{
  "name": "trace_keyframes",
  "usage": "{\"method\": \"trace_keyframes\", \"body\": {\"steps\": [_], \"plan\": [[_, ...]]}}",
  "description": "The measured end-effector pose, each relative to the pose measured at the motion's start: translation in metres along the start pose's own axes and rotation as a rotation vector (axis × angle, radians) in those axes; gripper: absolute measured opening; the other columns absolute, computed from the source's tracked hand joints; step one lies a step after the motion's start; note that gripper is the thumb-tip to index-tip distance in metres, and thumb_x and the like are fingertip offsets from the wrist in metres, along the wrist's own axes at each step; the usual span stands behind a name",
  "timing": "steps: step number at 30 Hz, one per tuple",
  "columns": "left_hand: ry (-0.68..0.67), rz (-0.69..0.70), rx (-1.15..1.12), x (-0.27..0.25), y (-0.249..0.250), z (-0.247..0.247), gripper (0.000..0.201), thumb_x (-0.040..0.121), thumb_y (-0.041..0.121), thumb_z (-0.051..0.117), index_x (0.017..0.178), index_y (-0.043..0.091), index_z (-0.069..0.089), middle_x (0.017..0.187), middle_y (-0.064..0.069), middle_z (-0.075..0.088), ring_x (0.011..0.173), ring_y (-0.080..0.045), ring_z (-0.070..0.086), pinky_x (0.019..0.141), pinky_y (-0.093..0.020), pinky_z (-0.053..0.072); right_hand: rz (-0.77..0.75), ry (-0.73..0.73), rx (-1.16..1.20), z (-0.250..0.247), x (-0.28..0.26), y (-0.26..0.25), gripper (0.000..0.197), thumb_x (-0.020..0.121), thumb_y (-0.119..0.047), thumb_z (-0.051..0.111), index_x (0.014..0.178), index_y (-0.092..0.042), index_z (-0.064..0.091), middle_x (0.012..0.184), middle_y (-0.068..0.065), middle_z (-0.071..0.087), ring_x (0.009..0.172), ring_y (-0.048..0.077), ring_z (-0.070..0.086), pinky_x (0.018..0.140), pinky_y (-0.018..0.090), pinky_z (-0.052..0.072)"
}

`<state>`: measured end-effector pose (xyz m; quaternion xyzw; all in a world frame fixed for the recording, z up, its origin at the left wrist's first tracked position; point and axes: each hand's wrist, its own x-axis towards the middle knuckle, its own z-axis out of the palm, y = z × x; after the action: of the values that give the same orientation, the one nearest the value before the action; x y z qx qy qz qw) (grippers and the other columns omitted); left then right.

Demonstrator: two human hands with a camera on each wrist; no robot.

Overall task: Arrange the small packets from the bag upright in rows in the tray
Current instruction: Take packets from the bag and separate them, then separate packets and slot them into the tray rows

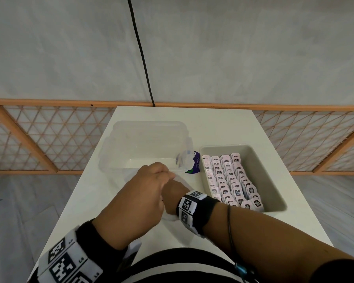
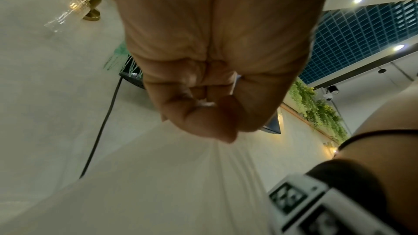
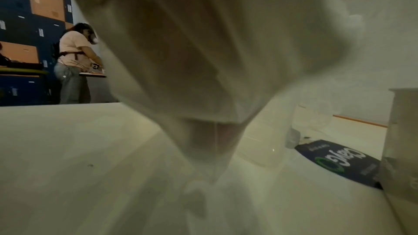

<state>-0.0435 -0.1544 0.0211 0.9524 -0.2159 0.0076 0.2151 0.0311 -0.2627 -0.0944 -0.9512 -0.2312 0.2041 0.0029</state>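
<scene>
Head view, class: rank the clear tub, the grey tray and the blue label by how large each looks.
1. clear tub, largest.
2. grey tray, somewhat smaller; it sits slightly nearer the camera, so the gap may be understated.
3. blue label, by far the smallest.

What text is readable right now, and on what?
Left wristband: "L4" and "L5", beside the square markers.
Right wristband: "R4", faint.
Blue label: a large white word next to a green ring, upside down in the right wrist view; I cannot read it for sure, and the small print is blurred.
Packets: white print on dark badges, too blurred to read.
</scene>
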Motion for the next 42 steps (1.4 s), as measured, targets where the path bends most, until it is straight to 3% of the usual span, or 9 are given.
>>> {"method": "trace_keyframes", "body": {"steps": [5, 9, 16, 19, 24, 29, 34, 39, 42], "plan": [[0.035, -0.145, 0.008, 0.008, -0.018, 0.002, 0.057, 0.080, -0.003, 0.056, 0.133, 0.017, 0.052, 0.131, 0.006, 0.048, 0.117, -0.010, 0.048, 0.092, -0.008, 0.032, -0.248, 0.126, 0.009, -0.038, -0.040, -0.008, 0.026, 0.091, -0.015, 0.053, 0.111, -0.006, 0.065, 0.107, 0.016, 0.062, 0.097, 0.030, 0.056, 0.077, 0.031, 0.038], [0.049, -0.237, -0.041, 0.010, -0.034, 0.006, 0.055, 0.074, -0.006, 0.058, 0.125, 0.015, 0.058, 0.122, 0.004, 0.052, 0.105, -0.009, 0.052, 0.077, -0.006, 0.031, -0.416, 0.290, 0.277, -0.076, -0.081, 0.010, 0.008, 0.077, -0.020, 0.067, 0.077, -0.012, 0.070, 0.078, 0.007, 0.064, 0.074, 0.022, 0.058, 0.068, 0.033, 0.047], [-0.009, -0.631, -0.400, 0.025, -0.055, 0.013, 0.017, 0.082, 0.011, 0.063, 0.099, 0.012, 0.064, 0.105, -0.002, 0.064, 0.066, -0.015, 0.070, 0.066, -0.025, 0.049, -0.096, 0.409, 1.301, -0.087, -0.124, 0.084, 0.010, 0.074, 0.003, 0.076, 0.078, 0.004, 0.067, 0.073, 0.016, 0.069, 0.064, 0.021, 0.066, 0.065, 0.029, 0.055], [0.031, -0.621, -0.415, 0.029, -0.058, 0.014, 0.023, 0.075, 0.027, 0.077, 0.092, 0.019, 0.064, 0.107, 0.002, 0.062, 0.081, -0.013, 0.068, 0.079, -0.034, 0.050, -0.010, 0.459, 1.480, -0.072, -0.130, 0.107, 0.010, 0.073, 0.009, 0.073, 0.077, 0.004, 0.065, 0.070, 0.016, 0.068, 0.062, 0.023, 0.063, 0.067, 0.032, 0.053], [0.024, -0.567, -0.230, 0.034, -0.049, 0.019, 0.046, 0.057, 0.038, 0.088, 0.094, 0.024, 0.064, 0.109, -0.002, 0.052, 0.092, -0.015, 0.052, 0.066, -0.023, 0.035, 0.108, 0.509, 1.551, -0.058, -0.143, 0.127, 0.009, 0.076, 0.011, 0.069, 0.079, 0.006, 0.063, 0.067, 0.017, 0.064, 0.061, 0.023, 0.061, 0.063, 0.028, 0.055], [0.004, -0.441, 0.088, 0.038, -0.018, 0.030, 0.049, 0.058, 0.050, 0.083, 0.098, 0.038, 0.057, 0.109, 0.008, 0.032, 0.117, -0.019, 0.025, 0.086, -0.031, 0.032, 0.130, 0.503, 1.617, -0.049, -0.147, 0.137, 0.009, 0.077, 0.013, 0.066, 0.076, 0.006, 0.061, 0.068, 0.017, 0.061, 0.058, 0.021, 0.058, 0.061, 0.027, 0.057], [0.023, -0.191, -0.463, 0.065, 0.021, 0.036, 0.061, 0.061, 0.060, 0.076, 0.114, 0.039, 0.055, 0.112, 0.013, 0.051, 0.091, -0.003, 0.057, 0.075, -0.022, 0.048, 0.073, 0.435, 1.729, -0.049, -0.146, 0.141, 0.013, 0.077, 0.015, 0.065, 0.073, 0.003, 0.061, 0.066, 0.014, 0.064, 0.059, 0.022, 0.062, 0.054, 0.024, 0.055], [-0.473, -0.253, -1.169, 0.100, 0.053, 0.054, 0.065, 0.075, 0.045, 0.069, 0.132, 0.021, 0.047, 0.108, -0.012, 0.064, 0.088, -0.030, 0.068, 0.066, -0.029, 0.057, -0.134, 0.296, 1.764, -0.056, -0.137, 0.140, 0.013, 0.079, 0.011, 0.065, 0.076, -0.002, 0.066, 0.074, 0.018, 0.065, 0.068, 0.029, 0.060, 0.062, 0.030, 0.055], [-0.554, -0.287, -1.347, 0.112, 0.058, 0.060, 0.049, 0.081, 0.033, 0.059, 0.127, 0.018, 0.055, 0.087, -0.022, 0.062, 0.088, -0.037, 0.065, 0.062, -0.024, 0.058, -0.167, 0.292, 1.751, -0.058, -0.131, 0.141, 0.014, 0.082, 0.016, 0.060, 0.081, 0.002, 0.061, 0.080, 0.019, 0.067, 0.056, 0.026, 0.058, 0.053, 0.031, 0.051]]}}
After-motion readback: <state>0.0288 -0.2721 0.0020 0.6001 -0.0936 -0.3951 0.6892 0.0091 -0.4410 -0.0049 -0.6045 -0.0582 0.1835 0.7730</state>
